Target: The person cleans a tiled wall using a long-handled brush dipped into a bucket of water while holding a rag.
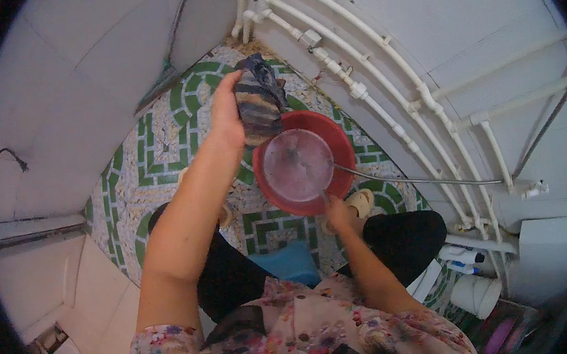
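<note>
A bunched, striped dark cloth [258, 106] is held up in my left hand [227, 113], beyond the far left rim of a red plastic basin [343, 141]. The basin stands on the floor and holds cloudy water [295, 168]. At the basin's near rim is my right hand [338, 215], slightly blurred; its fingers seem to close on the rim, though what they grip is not clear. A thin metal hose [390, 180] runs from the wall on the right into the water, where its end is hidden.
White pipes [357, 89] run along the right wall. Plastic bottles [460, 255] and a white bucket [476, 295] lie at the lower right. Between my knees shows something blue [291, 262]. The floor [160, 157] has a green and white pattern; white walls meet at the far corner.
</note>
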